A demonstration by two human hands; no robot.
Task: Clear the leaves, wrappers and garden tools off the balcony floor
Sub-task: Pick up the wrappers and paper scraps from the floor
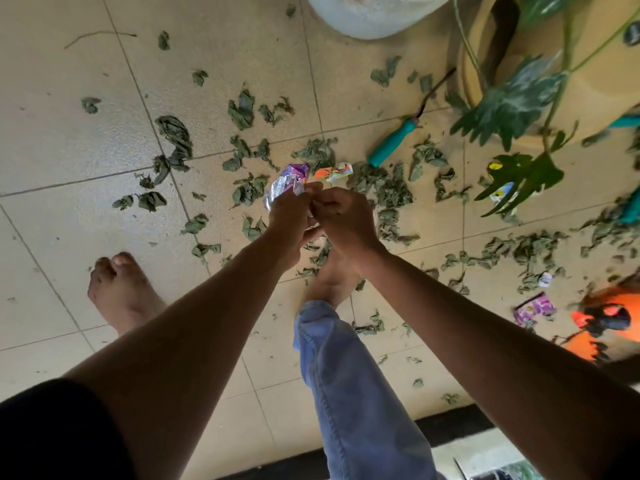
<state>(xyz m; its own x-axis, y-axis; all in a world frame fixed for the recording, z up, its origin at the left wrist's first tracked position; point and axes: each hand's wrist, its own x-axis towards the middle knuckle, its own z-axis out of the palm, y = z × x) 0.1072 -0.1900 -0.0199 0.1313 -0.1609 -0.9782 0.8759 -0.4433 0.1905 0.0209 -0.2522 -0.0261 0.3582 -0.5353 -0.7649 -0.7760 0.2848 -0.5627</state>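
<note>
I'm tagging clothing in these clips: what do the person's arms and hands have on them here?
Both forearms are bare. The left hand and right hand wear no gloves, and no rings, watch or bracelet show. A dark, black-looking short sleeve covers the left upper arm at the lower left corner. The right arm runs out of view at the frame edge, so its sleeve cannot be told.

We see a beige tiled floor [69,140] strewn with wilted green leaves [175,133], a teal-handled garden tool [393,143], an orange-white crumpled wrapper [334,172], a purple wrapper [534,309], and two bare feet [119,289].
</note>
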